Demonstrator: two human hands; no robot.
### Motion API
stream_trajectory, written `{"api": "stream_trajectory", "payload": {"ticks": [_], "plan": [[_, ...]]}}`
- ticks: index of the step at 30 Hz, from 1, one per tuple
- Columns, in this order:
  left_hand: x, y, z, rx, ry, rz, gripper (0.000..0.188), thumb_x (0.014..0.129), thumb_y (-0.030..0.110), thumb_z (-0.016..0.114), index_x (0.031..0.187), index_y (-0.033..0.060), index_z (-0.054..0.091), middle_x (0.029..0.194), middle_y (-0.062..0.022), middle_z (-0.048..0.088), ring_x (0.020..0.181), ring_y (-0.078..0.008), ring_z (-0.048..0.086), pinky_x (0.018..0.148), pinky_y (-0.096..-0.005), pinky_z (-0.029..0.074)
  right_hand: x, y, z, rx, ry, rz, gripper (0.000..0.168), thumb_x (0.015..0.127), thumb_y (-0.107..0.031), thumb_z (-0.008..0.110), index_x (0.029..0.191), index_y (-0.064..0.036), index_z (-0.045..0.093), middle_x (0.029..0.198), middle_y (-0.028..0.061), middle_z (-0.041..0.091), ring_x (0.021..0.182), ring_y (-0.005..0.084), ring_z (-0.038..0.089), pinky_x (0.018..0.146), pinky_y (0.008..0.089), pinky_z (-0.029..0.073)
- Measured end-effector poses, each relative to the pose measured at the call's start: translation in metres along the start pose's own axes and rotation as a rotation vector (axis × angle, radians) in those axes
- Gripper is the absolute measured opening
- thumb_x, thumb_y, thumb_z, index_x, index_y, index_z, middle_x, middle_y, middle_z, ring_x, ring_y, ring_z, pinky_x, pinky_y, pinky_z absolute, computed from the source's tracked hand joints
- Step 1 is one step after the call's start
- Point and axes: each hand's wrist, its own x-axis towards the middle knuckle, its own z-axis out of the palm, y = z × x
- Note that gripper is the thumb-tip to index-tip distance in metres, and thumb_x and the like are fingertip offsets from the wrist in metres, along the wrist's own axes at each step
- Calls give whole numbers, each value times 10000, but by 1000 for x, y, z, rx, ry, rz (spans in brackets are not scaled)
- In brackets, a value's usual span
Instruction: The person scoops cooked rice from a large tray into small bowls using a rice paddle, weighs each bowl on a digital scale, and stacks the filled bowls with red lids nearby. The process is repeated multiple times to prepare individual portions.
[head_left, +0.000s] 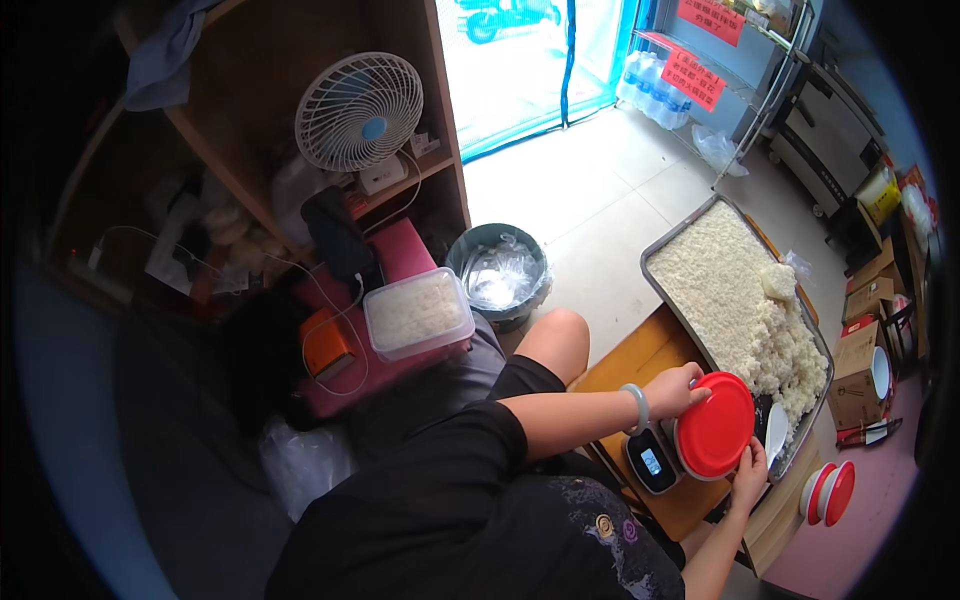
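A round bowl with a red plastic lid (716, 424) is between my two hands, above or on a small digital kitchen scale (652, 461) whose display is lit. My left hand (675, 390), with a pale bangle at the wrist, grips the lid's upper left edge with the thumb on top. At the lower right rim, my right hand (750, 474) holds the lid with its fingers at the edge. The lid hides the bowl's contents. Just beyond lies a large metal tray (679, 319) heaped with cooked white rice (712, 277). A white rice paddle (777, 433) rests in its near corner.
Two red-lidded bowls (825, 493) stand to the right on a pink surface. Left of me are a lidded plastic box of rice (418, 313), a lined waste bin (501, 274) and a fan (360, 112). Cardboard boxes (859, 375) line the right side.
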Motion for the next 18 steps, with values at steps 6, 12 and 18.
{"api": "stream_trajectory", "payload": {"ticks": [6,12,18], "plan": [[31,-38,8,-219,-90,23,366,934,265,468,1216,35,504,937,-105,611,801,-174,599,680,-296,511,2,44,3,64,19,-165,375,934,-199,485,1223,40,494,1146,104,580,1027,166,549,892,287,427],[39,-36,7,-208,-54,-100,298,947,267,460,1141,42,493,885,-72,584,727,-148,601,604,-304,532,-10,18,21,-88,197,-273,296,880,-172,526,1126,-16,580,1005,169,648,955,240,624,816,311,461],[39,-35,9,-174,-122,-101,184,921,251,507,956,70,499,817,-39,563,693,-122,582,620,-296,528,-18,43,24,306,99,-65,310,922,-149,474,1184,12,517,1048,96,624,931,140,590,820,257,455]]}}
